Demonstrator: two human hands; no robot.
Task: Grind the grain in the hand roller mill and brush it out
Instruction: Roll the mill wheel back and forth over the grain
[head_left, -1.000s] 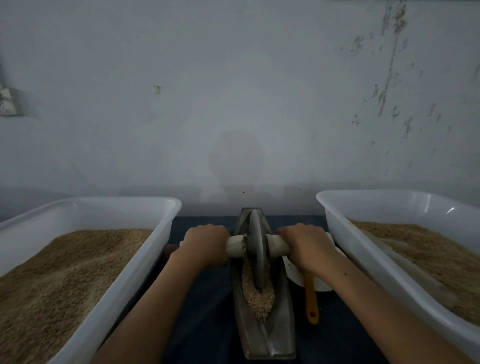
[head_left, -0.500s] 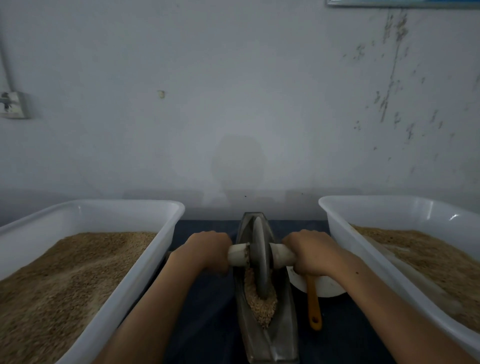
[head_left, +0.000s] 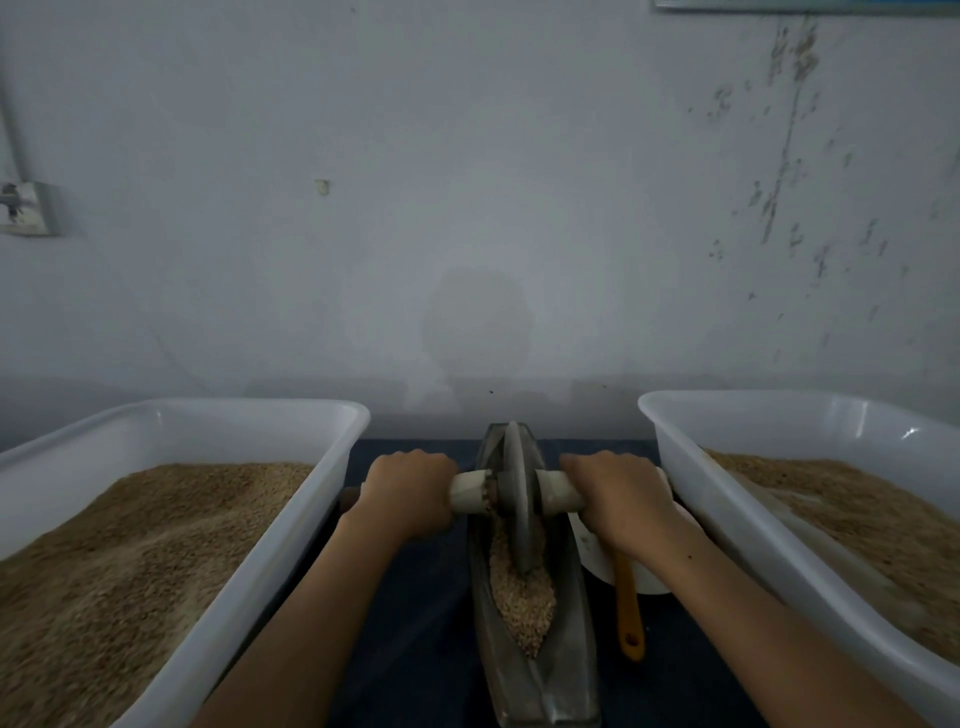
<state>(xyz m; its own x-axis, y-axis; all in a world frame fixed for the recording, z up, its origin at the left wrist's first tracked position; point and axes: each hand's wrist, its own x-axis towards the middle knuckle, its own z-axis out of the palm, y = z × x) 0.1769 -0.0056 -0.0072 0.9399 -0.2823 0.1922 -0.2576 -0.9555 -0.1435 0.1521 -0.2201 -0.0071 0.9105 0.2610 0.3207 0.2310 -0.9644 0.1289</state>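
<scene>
Left hand (head_left: 408, 493), right hand (head_left: 618, 496): fingers curled, arms outstretched.

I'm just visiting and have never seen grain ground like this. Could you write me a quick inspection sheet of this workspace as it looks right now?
Surface: dark blue table covering, visible between the tubs.
Job's things: metal boat-shaped trough holding grain; grinding wheel standing upright in it on a pale handle bar.
Clutter: left white tub and right white tub, both with grain; white bowl; orange handle beside the trough.
Hands: left hand and right hand each grip one end of the bar.
Cables: conduit running to a wall socket.
Surroundings: scuffed pale wall.
</scene>
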